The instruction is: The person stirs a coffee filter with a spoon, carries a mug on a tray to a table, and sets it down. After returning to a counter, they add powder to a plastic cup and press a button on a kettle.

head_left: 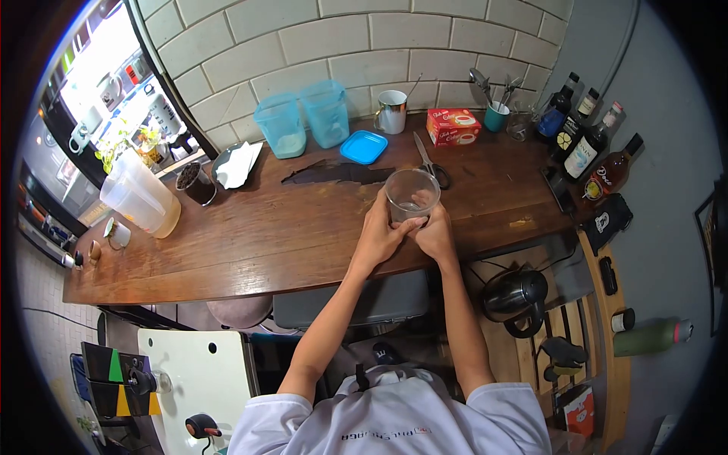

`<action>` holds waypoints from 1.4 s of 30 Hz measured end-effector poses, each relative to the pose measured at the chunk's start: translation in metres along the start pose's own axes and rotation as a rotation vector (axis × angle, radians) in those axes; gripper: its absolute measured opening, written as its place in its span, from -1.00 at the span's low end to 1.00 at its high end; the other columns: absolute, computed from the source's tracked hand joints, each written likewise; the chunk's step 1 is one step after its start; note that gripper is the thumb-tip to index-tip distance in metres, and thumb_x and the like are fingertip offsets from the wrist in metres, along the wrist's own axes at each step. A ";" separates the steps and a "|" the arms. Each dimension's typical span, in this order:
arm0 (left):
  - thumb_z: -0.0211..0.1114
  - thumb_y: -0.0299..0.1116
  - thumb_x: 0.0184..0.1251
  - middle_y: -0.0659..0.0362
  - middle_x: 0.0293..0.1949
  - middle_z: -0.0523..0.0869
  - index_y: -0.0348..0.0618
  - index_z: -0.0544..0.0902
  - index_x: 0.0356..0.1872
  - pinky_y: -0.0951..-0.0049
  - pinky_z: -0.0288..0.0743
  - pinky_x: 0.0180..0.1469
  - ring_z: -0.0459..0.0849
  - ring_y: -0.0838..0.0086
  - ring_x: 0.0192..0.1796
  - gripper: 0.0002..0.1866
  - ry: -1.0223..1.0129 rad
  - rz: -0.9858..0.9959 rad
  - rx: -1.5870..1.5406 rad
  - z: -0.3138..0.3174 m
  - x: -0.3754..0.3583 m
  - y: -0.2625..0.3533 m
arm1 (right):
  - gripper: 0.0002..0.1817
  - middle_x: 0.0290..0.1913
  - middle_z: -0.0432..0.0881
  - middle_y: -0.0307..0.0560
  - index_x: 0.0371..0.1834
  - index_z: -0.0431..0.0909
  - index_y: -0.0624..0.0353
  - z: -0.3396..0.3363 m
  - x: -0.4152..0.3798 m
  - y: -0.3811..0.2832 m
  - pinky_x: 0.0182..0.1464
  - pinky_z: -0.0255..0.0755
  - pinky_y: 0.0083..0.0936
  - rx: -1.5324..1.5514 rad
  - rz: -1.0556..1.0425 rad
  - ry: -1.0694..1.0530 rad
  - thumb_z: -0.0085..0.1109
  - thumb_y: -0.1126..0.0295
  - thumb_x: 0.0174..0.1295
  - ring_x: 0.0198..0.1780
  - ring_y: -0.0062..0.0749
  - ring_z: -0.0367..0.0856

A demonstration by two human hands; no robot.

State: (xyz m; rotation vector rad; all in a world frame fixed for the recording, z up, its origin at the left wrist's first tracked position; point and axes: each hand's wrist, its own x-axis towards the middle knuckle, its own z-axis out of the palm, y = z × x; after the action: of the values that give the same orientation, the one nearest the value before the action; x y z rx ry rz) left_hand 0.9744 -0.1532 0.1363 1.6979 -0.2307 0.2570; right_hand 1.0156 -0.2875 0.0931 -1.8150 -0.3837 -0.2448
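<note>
Landmark: the clear cup (412,199), on or just above the wooden counter (250,258), near its front edge; contact with the wood cannot be judged. Far left of the cup: cloudy pitcher (140,196), then a glass of dark granules (196,184). Left of and beyond the cup: white paper (237,165) on a dark plate, two blue tubs (280,127) side by side, a flat blue lid (364,147) and a dark flat strip (334,173).

Left hand (379,236): fingers curled closely around the cup's left wall, thumb across its near lower side.

Cup: see-through, round wide rim, ringed base visible through the opening, which faces up.

Right hand (435,233): fingers bent round the right wall, thumb near the left thumb at the cup's near side. Both hands grasp the cup; the fingertips on its far side cannot be made out.

Just behind the cup: open scissors (428,161), one handle loop partly hidden by its rim. Beyond and right of it: red box (453,127), teal utensil cup (496,118). Well right: bottles (584,152) near the wall.
</note>
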 end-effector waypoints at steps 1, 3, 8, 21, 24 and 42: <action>0.54 -0.28 0.03 -0.12 0.30 0.40 -0.32 0.20 0.38 0.20 0.32 0.35 0.39 0.18 0.36 -0.08 0.006 0.001 0.000 -0.002 0.001 -0.003 | -0.21 0.11 0.56 0.19 0.17 0.37 0.38 0.001 0.002 -0.001 0.16 0.45 -0.34 -0.019 0.017 0.003 0.54 0.49 -0.23 0.19 -0.13 0.54; 0.53 -0.29 0.04 -0.14 0.32 0.38 -0.30 0.18 0.39 0.20 0.27 0.38 0.37 0.15 0.37 -0.08 0.071 0.071 0.099 -0.005 0.000 -0.015 | -0.19 0.13 0.53 0.21 0.17 0.34 0.43 0.004 0.002 0.001 0.18 0.44 -0.37 -0.038 0.032 0.000 0.56 0.52 -0.23 0.21 -0.18 0.52; 0.51 -0.35 0.07 -0.15 0.31 0.39 -0.32 0.18 0.39 0.24 0.22 0.42 0.35 0.16 0.39 -0.11 0.140 0.064 0.134 -0.034 -0.020 -0.014 | -0.14 0.15 0.52 0.17 0.20 0.33 0.39 0.006 -0.001 -0.014 0.22 0.39 -0.38 -0.076 0.001 0.059 0.61 0.46 -0.24 0.23 -0.17 0.49; 0.25 -0.56 0.31 0.00 0.13 0.59 -0.37 0.46 0.21 0.34 0.34 0.35 0.53 0.34 0.24 -0.57 0.557 -0.048 -0.165 -0.124 -0.220 0.039 | -0.46 0.16 0.45 0.12 0.18 0.37 0.41 0.050 -0.062 -0.103 0.33 0.30 -0.23 0.071 -0.124 0.245 0.31 0.56 0.12 0.21 -0.14 0.47; 0.23 -0.57 0.33 0.00 0.12 0.60 -0.35 0.46 0.20 0.33 0.37 0.33 0.54 0.34 0.23 -0.59 0.704 -0.071 -0.156 -0.128 -0.277 0.053 | -0.46 0.11 0.45 0.14 0.16 0.40 0.37 0.070 -0.059 -0.101 0.22 0.40 -0.21 -0.062 -0.052 0.288 0.36 0.48 0.11 0.12 -0.11 0.51; 0.17 -0.53 0.39 0.03 0.09 0.58 -0.29 0.37 0.27 0.46 0.43 0.21 0.58 0.43 0.14 -0.56 0.287 -0.131 -0.230 -0.070 -0.228 0.031 | 0.03 0.17 0.41 0.30 0.20 0.24 0.37 0.046 0.009 -0.003 0.26 0.29 -0.14 -0.217 -0.110 0.314 0.66 0.19 -0.37 0.23 0.09 0.40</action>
State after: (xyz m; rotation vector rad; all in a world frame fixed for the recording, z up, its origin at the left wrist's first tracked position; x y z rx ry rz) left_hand 0.7454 -0.0868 0.1069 1.4218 0.0625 0.3582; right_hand 1.0215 -0.2413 0.0861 -1.9296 -0.2408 -0.6608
